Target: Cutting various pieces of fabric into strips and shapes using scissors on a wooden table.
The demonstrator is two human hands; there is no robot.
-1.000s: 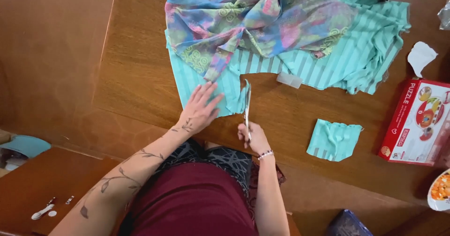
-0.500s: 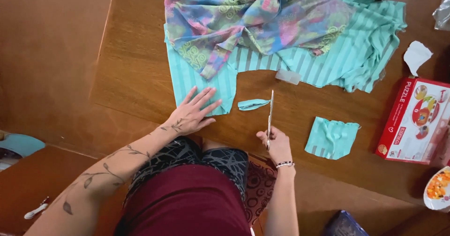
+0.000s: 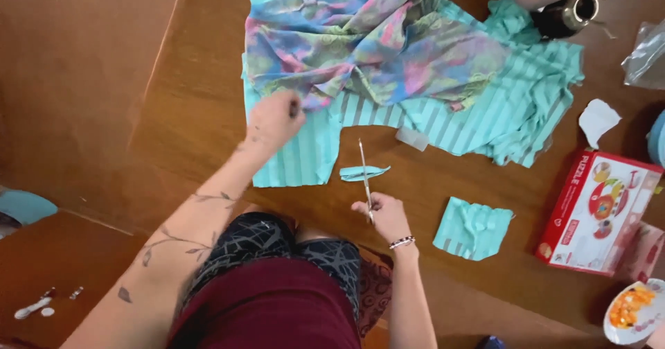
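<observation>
Head view shows the turquoise striped cotton fabric (image 3: 298, 158) spread flat on the brown wooden worktop (image 3: 194, 113), with one lower flap reaching toward the person and a square notch beside it. The left hand (image 3: 276, 117) rests on the upper part of this flap, fingers curled and pinching the cloth near the edge of the multicoloured pastel printed fabric (image 3: 367, 44) that lies bunched on top. The right hand (image 3: 388, 216) grasps the handles of the long steel scissors (image 3: 364, 176), fingers clenched around them, blades pointing away from the body and nearly together. A small cut strip of turquoise cloth (image 3: 364, 173) lies under the blades, apart from the main piece. I judge the step in hand is the pause between two cuts: one scrap is free and the left hand takes a new hold. The next cut would call for flat, tensioned cloth and the blades opened at the edge. Farther right lie a folded turquoise scrap (image 3: 472, 228) and a red cardboard box (image 3: 597, 210).
</observation>
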